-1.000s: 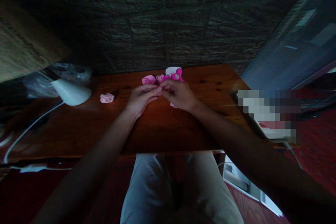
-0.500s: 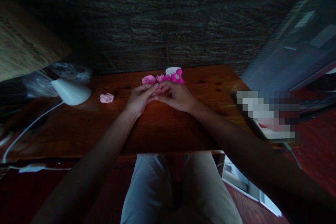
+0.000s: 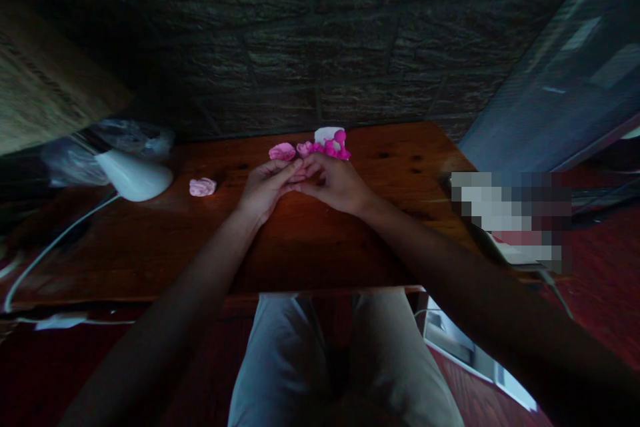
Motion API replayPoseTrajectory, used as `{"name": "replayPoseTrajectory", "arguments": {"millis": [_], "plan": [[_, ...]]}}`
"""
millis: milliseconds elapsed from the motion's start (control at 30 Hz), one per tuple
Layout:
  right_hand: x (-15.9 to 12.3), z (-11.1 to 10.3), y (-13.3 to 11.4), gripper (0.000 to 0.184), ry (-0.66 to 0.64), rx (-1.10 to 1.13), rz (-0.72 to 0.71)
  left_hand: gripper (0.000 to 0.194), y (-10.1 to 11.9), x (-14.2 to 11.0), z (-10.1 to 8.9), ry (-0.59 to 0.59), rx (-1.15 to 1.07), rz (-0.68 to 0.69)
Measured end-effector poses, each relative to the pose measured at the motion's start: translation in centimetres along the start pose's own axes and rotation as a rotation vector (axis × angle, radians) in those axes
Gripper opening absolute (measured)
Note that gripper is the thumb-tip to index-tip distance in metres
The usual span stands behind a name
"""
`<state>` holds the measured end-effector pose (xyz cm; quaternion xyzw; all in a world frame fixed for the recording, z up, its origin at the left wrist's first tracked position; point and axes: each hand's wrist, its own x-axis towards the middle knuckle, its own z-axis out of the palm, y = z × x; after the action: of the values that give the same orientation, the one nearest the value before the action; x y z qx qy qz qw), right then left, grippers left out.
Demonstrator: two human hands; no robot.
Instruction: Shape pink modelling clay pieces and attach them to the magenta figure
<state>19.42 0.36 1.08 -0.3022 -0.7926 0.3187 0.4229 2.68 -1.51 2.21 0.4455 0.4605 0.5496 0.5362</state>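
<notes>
Over the wooden desk my left hand point(image 3: 267, 190) and my right hand point(image 3: 340, 183) meet, fingertips together and fingers curled. A small piece of pink modelling clay appears pinched between them, mostly hidden by the fingers. Just behind the hands lie a flattened pink clay lump point(image 3: 283, 151) and a smaller pink lump point(image 3: 304, 149). Bright magenta clay pieces point(image 3: 330, 148), one with a ball on top, rest against a white piece point(image 3: 327, 135). Farther left sits a pale pink clay lump point(image 3: 203, 187), apart from both hands.
A white lamp-like object point(image 3: 135, 175) with a cable stands on the desk point(image 3: 320, 253) at left, beside clear plastic wrap point(image 3: 135, 137) and a brown printed object point(image 3: 50, 80). A stone-patterned wall point(image 3: 350, 47) rises behind. A blurred-out pale item point(image 3: 515, 227) lies at right.
My right hand's fingers have shifted and opened slightly around the thumb. A pink bit seen under the right hand a second ago no longer shows. The desk items have stayed put.
</notes>
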Motion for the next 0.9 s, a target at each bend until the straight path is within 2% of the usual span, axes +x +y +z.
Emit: {"name": "replayPoseTrajectory", "arguments": {"millis": [333, 700, 900], "plan": [[0.07, 0.15, 0.30, 0.015, 0.025, -0.040, 0.017, 0.039, -0.45, 0.57, -0.56, 0.034, 0.021, -0.052], [0.06, 0.23, 0.43, 0.008, 0.050, -0.046, 0.065, 0.038, -0.20, 0.16, -0.24, -0.033, 0.010, -0.059], [0.05, 0.13, 0.54, 0.009, 0.061, -0.048, 0.049, 0.037, -0.15, 0.31, -0.08, 0.017, -0.003, -0.058]]}}
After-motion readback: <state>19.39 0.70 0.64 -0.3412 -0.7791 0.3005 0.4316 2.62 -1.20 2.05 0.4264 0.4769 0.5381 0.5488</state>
